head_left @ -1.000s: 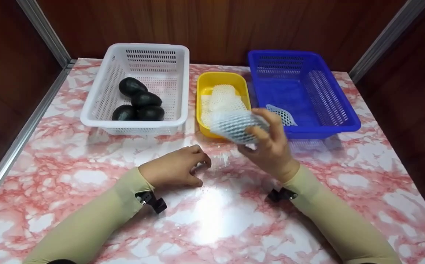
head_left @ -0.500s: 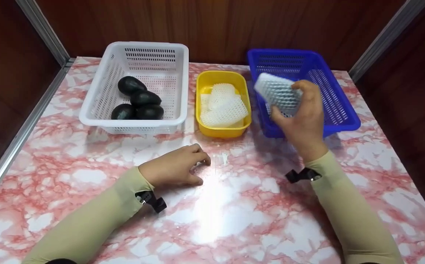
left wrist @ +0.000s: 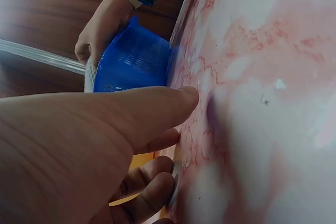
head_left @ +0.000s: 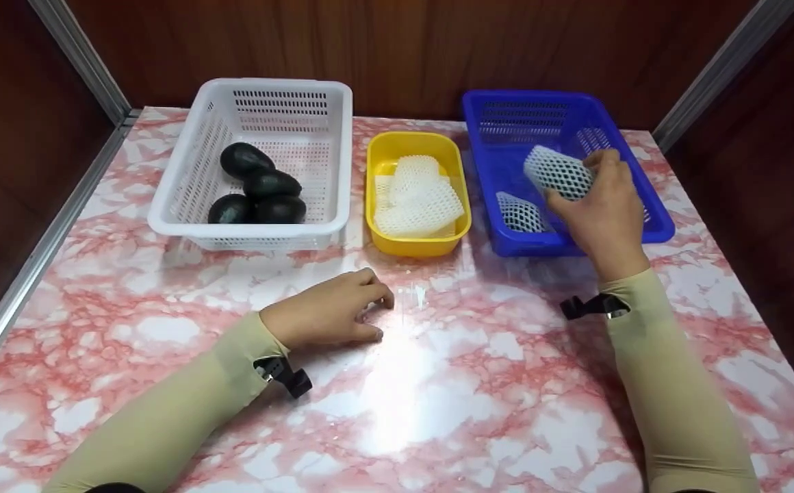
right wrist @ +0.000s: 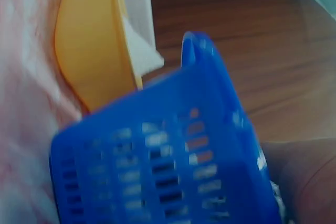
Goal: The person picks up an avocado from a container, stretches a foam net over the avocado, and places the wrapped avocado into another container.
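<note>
Here, marbled tabletop [head_left: 547, 424], brown panels [head_left: 404, 48]

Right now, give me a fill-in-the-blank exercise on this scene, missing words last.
The dark oval fruit in white foam netting is held by the ____ hand.
The slotted white plastic basket holds ____ visible dark, bare oval fruits.
White foam net sleeves lie inside the smooth ____ plastic tub.
A second netted fruit lies inside the slotted ____ plastic basket.
Missing words: right; four; yellow; blue.
</note>
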Demonstrator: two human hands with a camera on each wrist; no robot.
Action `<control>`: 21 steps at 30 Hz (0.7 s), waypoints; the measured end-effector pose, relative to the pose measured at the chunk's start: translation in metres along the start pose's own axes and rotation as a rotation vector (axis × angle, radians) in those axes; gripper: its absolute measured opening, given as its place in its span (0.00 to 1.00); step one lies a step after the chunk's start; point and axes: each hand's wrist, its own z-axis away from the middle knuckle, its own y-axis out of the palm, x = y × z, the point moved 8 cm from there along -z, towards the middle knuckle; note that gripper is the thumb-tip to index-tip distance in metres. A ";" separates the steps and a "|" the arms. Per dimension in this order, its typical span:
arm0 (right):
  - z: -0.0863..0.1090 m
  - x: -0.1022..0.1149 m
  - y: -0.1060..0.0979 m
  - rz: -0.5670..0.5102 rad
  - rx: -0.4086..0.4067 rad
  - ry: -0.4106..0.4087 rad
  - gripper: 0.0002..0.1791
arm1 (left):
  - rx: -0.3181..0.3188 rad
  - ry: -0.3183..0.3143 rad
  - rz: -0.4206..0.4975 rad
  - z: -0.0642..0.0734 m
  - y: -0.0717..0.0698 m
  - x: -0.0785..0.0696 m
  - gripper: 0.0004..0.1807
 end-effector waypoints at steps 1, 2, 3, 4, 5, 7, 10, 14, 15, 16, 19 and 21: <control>-0.001 -0.003 0.001 0.017 0.022 0.007 0.42 | 0.000 0.001 -0.001 0.000 0.000 0.000 0.24; -0.003 -0.006 0.002 0.034 0.045 0.014 0.43 | -0.001 0.003 -0.002 -0.001 0.000 0.000 0.24; -0.004 -0.009 0.004 0.047 0.068 0.020 0.43 | -0.001 0.004 -0.003 -0.001 -0.001 0.000 0.24; -0.005 -0.011 0.006 0.059 0.095 0.026 0.43 | 0.000 0.006 -0.006 -0.001 -0.001 -0.001 0.24; -0.006 -0.013 0.007 0.071 0.121 0.030 0.44 | -0.001 0.008 -0.010 -0.001 -0.001 -0.001 0.24; -0.007 -0.015 0.011 0.097 0.178 0.041 0.45 | -0.005 0.011 -0.012 -0.001 -0.002 -0.002 0.23; -0.008 -0.018 0.015 0.144 0.259 0.056 0.47 | -0.013 0.013 -0.018 -0.001 -0.003 -0.003 0.23; -0.008 -0.025 0.018 0.238 0.372 0.091 0.51 | -0.017 0.016 -0.027 0.000 -0.002 -0.003 0.23; -0.007 -0.027 0.019 0.260 0.395 0.094 0.51 | -0.017 0.015 -0.028 0.000 -0.001 -0.003 0.23; -0.007 -0.028 0.019 0.280 0.415 0.096 0.51 | -0.016 0.015 -0.027 0.000 -0.001 -0.003 0.23; -0.006 -0.030 0.018 0.317 0.445 0.085 0.49 | -0.020 0.017 -0.029 0.000 0.000 -0.003 0.23; -0.005 -0.030 0.017 0.329 0.454 0.079 0.48 | -0.021 0.019 -0.029 0.001 0.000 -0.004 0.23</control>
